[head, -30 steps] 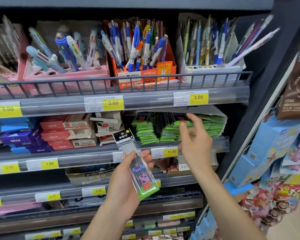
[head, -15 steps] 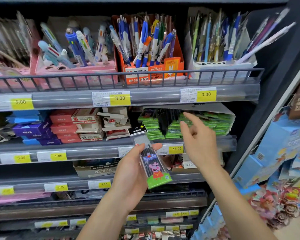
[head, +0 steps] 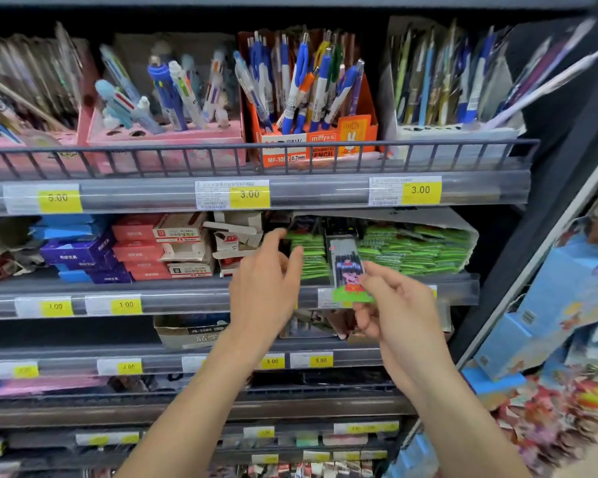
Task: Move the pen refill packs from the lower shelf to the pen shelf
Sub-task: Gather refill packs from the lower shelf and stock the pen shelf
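Two bare arms reaching up, right hand (head: 397, 305) pinching a cartoon refill pack (head: 347, 270) upright by its green bottom, left hand (head: 266, 284) beside it with loose fingers holding nothing, green packs (head: 411, 250) stacked behind on the shelf, pens (head: 308, 81) in boxes higher up

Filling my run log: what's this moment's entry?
right hand: pinches clear cartoon-print refill pack | left hand: open, empty | pack: before green stacks
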`<act>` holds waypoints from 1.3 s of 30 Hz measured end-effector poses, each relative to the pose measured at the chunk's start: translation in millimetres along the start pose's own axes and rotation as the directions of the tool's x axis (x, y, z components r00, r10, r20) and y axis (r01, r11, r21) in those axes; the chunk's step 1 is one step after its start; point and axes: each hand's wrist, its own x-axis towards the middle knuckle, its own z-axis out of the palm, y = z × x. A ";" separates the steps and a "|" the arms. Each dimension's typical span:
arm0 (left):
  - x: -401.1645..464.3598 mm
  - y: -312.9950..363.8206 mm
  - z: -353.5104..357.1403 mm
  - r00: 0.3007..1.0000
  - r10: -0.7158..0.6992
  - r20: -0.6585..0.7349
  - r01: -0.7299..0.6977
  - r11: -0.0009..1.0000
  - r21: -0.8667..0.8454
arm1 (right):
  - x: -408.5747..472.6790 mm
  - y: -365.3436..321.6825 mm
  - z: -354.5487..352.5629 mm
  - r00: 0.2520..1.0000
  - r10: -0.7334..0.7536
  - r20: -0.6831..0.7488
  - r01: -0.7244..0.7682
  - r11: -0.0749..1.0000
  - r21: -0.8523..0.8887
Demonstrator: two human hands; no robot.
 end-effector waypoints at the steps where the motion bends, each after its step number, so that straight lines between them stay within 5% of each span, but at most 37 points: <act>1: 4.0 -4.3 2.1 1.000 0.025 0.009 -0.026 0.996 0.083 | 7.5 -2.4 3.1 1.000 0.017 -0.002 -0.017 1.000 0.009; 5: 16.8 -17.5 11.7 0.997 0.072 0.020 -0.075 0.972 0.223 | 35.8 -17.0 21.0 1.000 0.017 0.015 -0.017 1.000 0.020; 14: 18.7 -17.9 23.0 0.990 0.134 0.034 -0.138 0.970 0.201 | 45.7 -12.8 37.6 0.997 0.005 -0.078 0.006 0.991 0.135; 18: 18.7 -19.5 24.1 0.985 0.168 0.032 -0.171 0.969 0.179 | 32.9 3.8 33.1 0.975 -0.094 -0.200 0.130 0.977 0.171; 28: 25.5 -24.7 27.5 0.975 0.202 0.088 -0.214 0.964 0.158 | 49.4 -6.9 42.2 0.995 0.009 -0.102 -0.002 0.997 0.074; 39: 28.0 -26.6 26.6 0.949 0.261 0.175 -0.309 0.872 0.380 | 58.9 -13.9 36.7 0.978 0.185 -0.096 -0.107 0.842 0.529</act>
